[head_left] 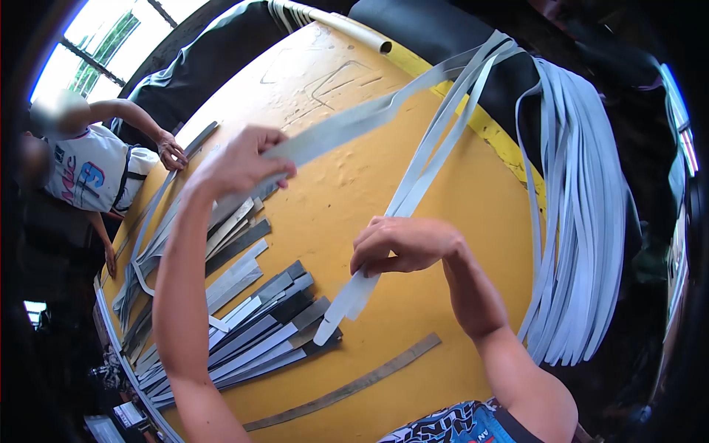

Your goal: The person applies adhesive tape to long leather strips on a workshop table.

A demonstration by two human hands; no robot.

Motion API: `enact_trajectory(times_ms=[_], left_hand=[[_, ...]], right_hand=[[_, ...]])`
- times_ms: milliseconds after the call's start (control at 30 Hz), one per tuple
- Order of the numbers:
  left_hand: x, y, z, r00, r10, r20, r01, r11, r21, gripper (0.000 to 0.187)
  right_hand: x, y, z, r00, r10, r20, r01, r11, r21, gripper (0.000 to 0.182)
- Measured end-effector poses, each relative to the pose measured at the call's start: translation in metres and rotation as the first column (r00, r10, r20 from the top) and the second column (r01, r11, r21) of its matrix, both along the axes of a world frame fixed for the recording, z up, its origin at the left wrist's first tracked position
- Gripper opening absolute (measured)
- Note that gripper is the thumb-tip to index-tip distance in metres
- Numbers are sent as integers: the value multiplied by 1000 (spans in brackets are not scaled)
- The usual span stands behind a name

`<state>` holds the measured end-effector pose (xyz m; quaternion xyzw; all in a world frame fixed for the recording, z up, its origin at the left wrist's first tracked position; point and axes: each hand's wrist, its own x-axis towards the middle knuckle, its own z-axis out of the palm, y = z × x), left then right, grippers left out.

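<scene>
My left hand is raised over the yellow table, its fingers closed round a wide grey strip that stretches up to the far right edge. Nearer the table's middle, my right hand pinches a few long pale grey strips; their ends stick out below it. These strips run up to the black covering at the far edge. A thick bundle of grey strips hangs over the right side. Under and beside my left forearm lie piles of cut grey and dark strips.
The yellow table has a single dark strip near its front edge. A co-worker at the left has a hand on strips there. A pale tube lies along the far edge, beside black material.
</scene>
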<state>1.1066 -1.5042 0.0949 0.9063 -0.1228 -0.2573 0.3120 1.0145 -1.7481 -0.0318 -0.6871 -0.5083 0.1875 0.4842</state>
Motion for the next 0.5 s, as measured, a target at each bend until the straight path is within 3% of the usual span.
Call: enact_trajectory(times_ms=[167, 233, 300, 367, 500], left_hand=[[-122, 20, -52, 955, 166, -245, -210, 964, -164, 20], [-178, 23, -72, 952, 180, -248, -228, 958, -177, 21], [-227, 27, -91, 888, 274, -370, -379, 892, -247, 22], [-271, 37, -107, 846, 276, -455, -445, 837, -319, 24], [-344, 65, -138, 880, 216, -423, -415, 784, -462, 29]], right_hand=[[-60, 2, 20, 999, 25, -39, -26, 999, -25, 12], [-87, 6, 24, 999, 2, -34, -3, 1000, -27, 13], [-115, 14, 26, 986, 115, -119, -116, 993, -2, 16], [-141, 25, 20, 980, 140, -144, -143, 990, -9, 18], [-196, 61, 23, 976, 135, -174, -146, 988, -57, 21]])
